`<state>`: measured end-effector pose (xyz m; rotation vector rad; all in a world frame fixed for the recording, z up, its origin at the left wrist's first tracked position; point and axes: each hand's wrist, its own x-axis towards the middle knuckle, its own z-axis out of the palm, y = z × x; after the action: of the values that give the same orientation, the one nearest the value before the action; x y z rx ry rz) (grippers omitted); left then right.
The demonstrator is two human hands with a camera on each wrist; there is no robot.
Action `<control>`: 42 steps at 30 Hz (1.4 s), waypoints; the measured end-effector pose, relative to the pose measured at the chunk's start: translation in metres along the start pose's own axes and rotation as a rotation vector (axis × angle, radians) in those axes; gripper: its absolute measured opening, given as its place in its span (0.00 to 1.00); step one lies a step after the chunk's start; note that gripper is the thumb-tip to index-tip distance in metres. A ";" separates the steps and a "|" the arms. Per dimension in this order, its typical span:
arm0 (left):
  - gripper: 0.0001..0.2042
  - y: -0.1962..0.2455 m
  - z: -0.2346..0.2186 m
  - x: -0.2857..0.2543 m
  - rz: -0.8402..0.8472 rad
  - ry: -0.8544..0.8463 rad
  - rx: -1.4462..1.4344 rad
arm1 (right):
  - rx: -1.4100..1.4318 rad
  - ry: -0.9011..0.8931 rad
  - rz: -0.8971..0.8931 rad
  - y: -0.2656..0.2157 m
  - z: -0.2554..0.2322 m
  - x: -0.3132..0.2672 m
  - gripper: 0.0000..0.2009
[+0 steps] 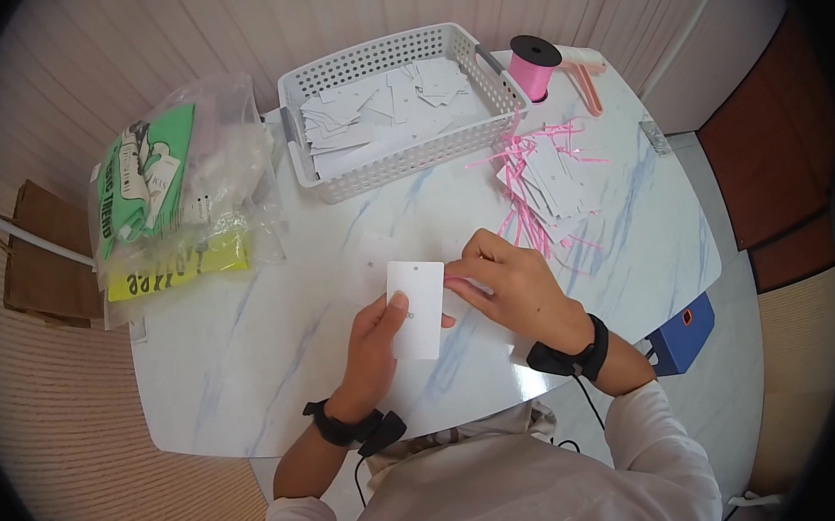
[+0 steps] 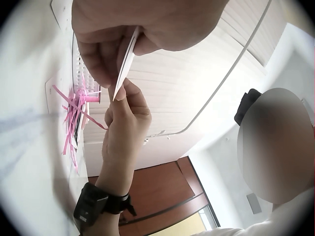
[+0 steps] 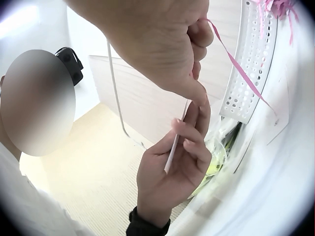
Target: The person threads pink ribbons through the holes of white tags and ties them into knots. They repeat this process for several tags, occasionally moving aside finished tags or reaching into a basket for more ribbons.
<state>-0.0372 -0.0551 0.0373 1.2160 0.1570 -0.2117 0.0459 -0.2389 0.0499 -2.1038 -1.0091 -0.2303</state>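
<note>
The left hand (image 1: 375, 346) holds a white card (image 1: 419, 309) upright, thumb across its front; the card has a small hole near its top edge. Just to the right, the right hand (image 1: 526, 287) pinches a pink ribbon, its fingertips close to the card's edge. In the right wrist view the pink ribbon (image 3: 241, 71) trails from the right hand (image 3: 152, 49) down toward the table, and the left hand (image 3: 172, 172) grips the card (image 3: 171, 155) edge-on. The left wrist view shows the card (image 2: 125, 64) between both hands. Whether the ribbon passes through the hole cannot be told.
A white basket (image 1: 411, 161) of cards stands at the back, with a pink ribbon spool (image 1: 531, 69) to its right. Cards with pink ribbons (image 1: 548, 188) lie in a pile at right. Bagged clothing (image 1: 165, 176) sits at left. A pale card (image 1: 371, 264) lies behind the left hand.
</note>
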 end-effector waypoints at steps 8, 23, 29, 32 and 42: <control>0.21 0.001 0.000 0.001 -0.067 0.005 -0.052 | -0.098 -0.062 -0.038 -0.001 -0.004 0.000 0.05; 0.20 -0.001 -0.002 0.002 -0.046 -0.004 -0.034 | -0.058 -0.038 -0.044 0.004 -0.001 0.000 0.05; 0.21 -0.002 -0.003 0.001 0.014 -0.018 0.036 | 0.214 0.070 0.122 0.000 -0.001 0.002 0.07; 0.21 0.002 -0.001 0.000 0.014 -0.002 0.080 | 0.196 0.111 0.083 0.002 -0.006 0.003 0.08; 0.17 -0.002 0.008 -0.001 0.149 -0.029 0.255 | 0.155 0.158 -0.046 -0.006 0.008 0.001 0.08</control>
<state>-0.0390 -0.0636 0.0386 1.4708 0.0140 -0.1215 0.0409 -0.2304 0.0486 -1.8927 -0.9508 -0.3253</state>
